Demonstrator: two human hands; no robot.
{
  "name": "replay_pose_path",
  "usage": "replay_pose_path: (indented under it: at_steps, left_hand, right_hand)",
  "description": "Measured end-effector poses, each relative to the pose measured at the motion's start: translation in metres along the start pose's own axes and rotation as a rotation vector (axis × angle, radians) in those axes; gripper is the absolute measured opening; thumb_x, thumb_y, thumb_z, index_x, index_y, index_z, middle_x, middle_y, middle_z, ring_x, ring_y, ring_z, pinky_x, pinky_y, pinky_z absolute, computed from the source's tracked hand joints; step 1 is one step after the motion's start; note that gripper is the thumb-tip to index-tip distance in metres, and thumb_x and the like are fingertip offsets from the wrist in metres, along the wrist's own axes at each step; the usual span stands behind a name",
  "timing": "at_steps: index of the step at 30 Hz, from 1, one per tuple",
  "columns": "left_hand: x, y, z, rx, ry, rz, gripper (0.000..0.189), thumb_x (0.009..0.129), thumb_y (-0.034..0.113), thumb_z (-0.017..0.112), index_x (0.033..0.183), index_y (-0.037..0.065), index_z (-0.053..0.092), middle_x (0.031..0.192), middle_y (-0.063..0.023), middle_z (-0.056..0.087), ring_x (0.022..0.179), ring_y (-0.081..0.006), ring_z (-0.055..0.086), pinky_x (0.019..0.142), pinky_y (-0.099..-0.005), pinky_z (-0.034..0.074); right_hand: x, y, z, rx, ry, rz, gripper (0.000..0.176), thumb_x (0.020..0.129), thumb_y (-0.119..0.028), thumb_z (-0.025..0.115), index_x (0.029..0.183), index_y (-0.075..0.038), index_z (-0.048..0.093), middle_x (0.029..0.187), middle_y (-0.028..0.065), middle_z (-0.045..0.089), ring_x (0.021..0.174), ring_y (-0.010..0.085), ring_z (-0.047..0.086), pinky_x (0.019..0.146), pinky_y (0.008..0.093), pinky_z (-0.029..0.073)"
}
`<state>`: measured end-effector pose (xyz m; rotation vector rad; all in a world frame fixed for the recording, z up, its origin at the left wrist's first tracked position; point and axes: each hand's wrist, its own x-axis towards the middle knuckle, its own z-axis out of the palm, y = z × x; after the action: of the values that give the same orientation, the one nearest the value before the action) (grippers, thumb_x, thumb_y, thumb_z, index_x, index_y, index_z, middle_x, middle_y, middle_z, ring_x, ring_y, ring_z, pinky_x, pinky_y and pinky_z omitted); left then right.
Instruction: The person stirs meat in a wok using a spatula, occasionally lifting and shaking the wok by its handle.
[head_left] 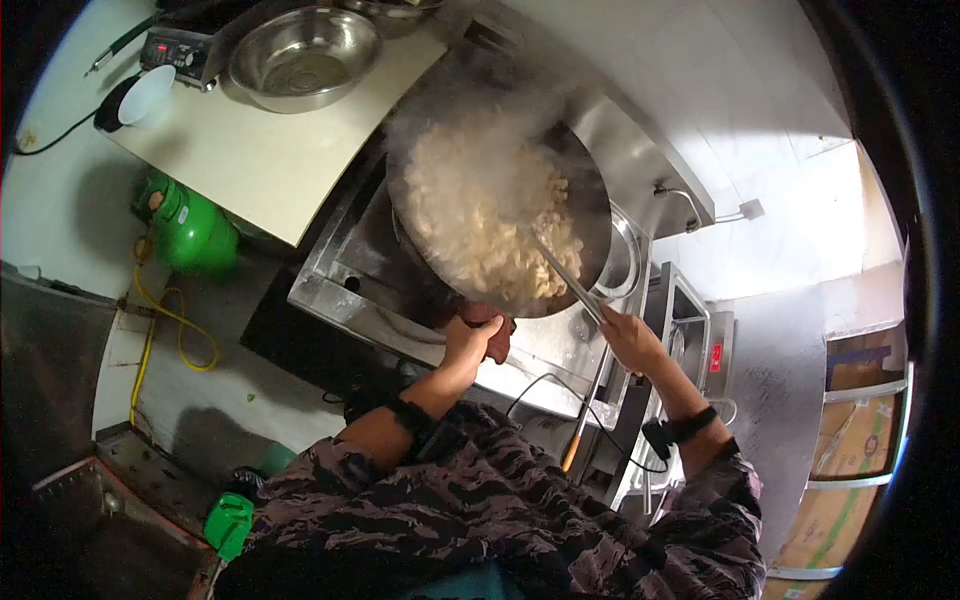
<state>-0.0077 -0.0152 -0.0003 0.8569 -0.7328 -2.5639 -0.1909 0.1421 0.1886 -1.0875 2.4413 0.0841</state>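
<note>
In the middle of the frame, the left hand (482, 335) is gripping tightly the wok (596, 212) handle; the right hand (630, 340) is closing around a ladle (570, 283), stirring steaming food (480, 215).

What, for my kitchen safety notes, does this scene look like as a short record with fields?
left hand: fingers closed around the wok handle
right hand: grips a long metal ladle, far end in the food
food: pale pieces filling the wok, steam rising
stove: steel, under the wok
counter: pale, carries a metal bowl
floor: green gas cylinder beside the counter
</note>
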Motion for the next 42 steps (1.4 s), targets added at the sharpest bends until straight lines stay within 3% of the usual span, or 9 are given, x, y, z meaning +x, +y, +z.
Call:
replay_pose_path:
  at_steps: [4, 7, 11, 15, 18, 24, 31, 39, 42]
  left_hand:
    - [0.01, -0.007, -0.003, 0.053, 0.053, 0.023, 0.011, 0.09, 0.01, 0.069, 0.093, -0.001, 0.069, 0.076, -0.0075, 0.067, 0.064, -0.0179, 0.063, 0.058, -0.0321, 0.048]
    - [0.008, -0.006, -0.008, -0.003, -0.095, -0.051, 0.01, 0.09, 0.009, 0.068, 0.094, 0.0, 0.069, 0.078, -0.0065, 0.068, 0.065, -0.0167, 0.063, 0.059, -0.0323, 0.048]
    - [0.005, -0.005, -0.003, 0.061, 0.013, -0.012, 0.01, 0.091, 0.008, 0.067, 0.095, 0.0, 0.07, 0.08, -0.0065, 0.07, 0.065, -0.0162, 0.065, 0.058, -0.0314, 0.049]
    - [0.004, -0.005, -0.007, -0.057, -0.079, -0.022, 0.014, 0.088, 0.009, 0.072, 0.097, -0.002, 0.068, 0.082, -0.0074, 0.069, 0.067, -0.016, 0.065, 0.058, -0.03, 0.05]
    - [0.002, -0.004, -0.005, -0.039, -0.027, -0.081, 0.015, 0.088, 0.009, 0.072, 0.097, -0.002, 0.067, 0.079, -0.0071, 0.067, 0.063, -0.0157, 0.064, 0.054, -0.0292, 0.048]
    - [-0.003, 0.0, 0.005, -0.061, 0.003, -0.041, 0.014, 0.09, 0.009, 0.07, 0.097, -0.001, 0.064, 0.079, -0.0087, 0.067, 0.054, -0.0178, 0.061, 0.048, -0.0297, 0.047]
    - [0.005, -0.013, -0.004, -0.001, 0.064, 0.02, 0.019, 0.09, 0.01, 0.07, 0.105, 0.0, 0.065, 0.094, -0.0112, 0.069, 0.081, -0.0235, 0.067, 0.069, -0.0364, 0.053]
    - [0.004, -0.012, 0.0, 0.047, 0.071, 0.093, 0.022, 0.09, 0.009, 0.068, 0.11, 0.0, 0.065, 0.095, -0.0101, 0.07, 0.084, -0.0241, 0.068, 0.071, -0.0377, 0.053]
    - [0.005, -0.013, -0.006, 0.044, 0.003, 0.067, 0.018, 0.092, 0.009, 0.067, 0.107, 0.0, 0.066, 0.094, -0.0108, 0.07, 0.084, -0.0253, 0.068, 0.071, -0.0402, 0.053]
  right_hand:
    - [-0.018, -0.023, -0.045, 0.143, -0.29, 0.196, 0.046, 0.101, -0.022, 0.05, 0.144, -0.004, 0.046, 0.063, 0.0115, 0.057, 0.047, 0.0169, 0.059, 0.049, 0.0351, 0.05]
    - [-0.004, -0.006, -0.035, 0.259, -0.279, 0.03, 0.047, 0.103, -0.022, 0.05, 0.146, -0.006, 0.045, 0.06, 0.0083, 0.056, 0.044, 0.0134, 0.057, 0.043, 0.0329, 0.047]
    - [0.03, -0.017, 0.002, 0.219, -0.119, -0.034, 0.045, 0.102, -0.024, 0.051, 0.144, -0.007, 0.047, 0.061, 0.0114, 0.057, 0.042, 0.0173, 0.057, 0.048, 0.0355, 0.051]
    - [0.08, -0.005, 0.056, 0.067, 0.223, -0.224, 0.048, 0.1, -0.03, 0.05, 0.143, -0.01, 0.048, 0.079, 0.028, 0.066, 0.072, 0.0413, 0.069, 0.069, 0.0515, 0.053]
    - [0.095, -0.025, 0.061, -0.084, 0.224, -0.041, 0.049, 0.099, -0.031, 0.047, 0.145, -0.017, 0.043, 0.088, 0.0302, 0.067, 0.084, 0.0492, 0.065, 0.078, 0.0566, 0.05]
    - [0.094, 0.016, 0.052, -0.278, 0.212, 0.071, 0.057, 0.1, -0.035, 0.045, 0.153, -0.021, 0.028, 0.086, 0.0259, 0.069, 0.082, 0.0467, 0.068, 0.076, 0.0563, 0.053]
    - [0.034, 0.028, -0.007, -0.26, -0.021, 0.055, 0.035, 0.1, -0.028, 0.048, 0.126, -0.004, 0.051, 0.091, 0.0244, 0.069, 0.087, 0.0415, 0.068, 0.08, 0.0543, 0.054]
    - [-0.009, 0.007, -0.066, -0.005, -0.348, 0.078, 0.039, 0.101, -0.026, 0.05, 0.132, -0.002, 0.049, 0.08, 0.0192, 0.066, 0.058, 0.0265, 0.067, 0.053, 0.0408, 0.055]
    - [0.015, 0.031, -0.038, 0.149, -0.348, -0.159, 0.044, 0.103, -0.024, 0.047, 0.142, -0.002, 0.043, 0.07, 0.0167, 0.062, 0.044, 0.022, 0.057, 0.05, 0.0383, 0.051]
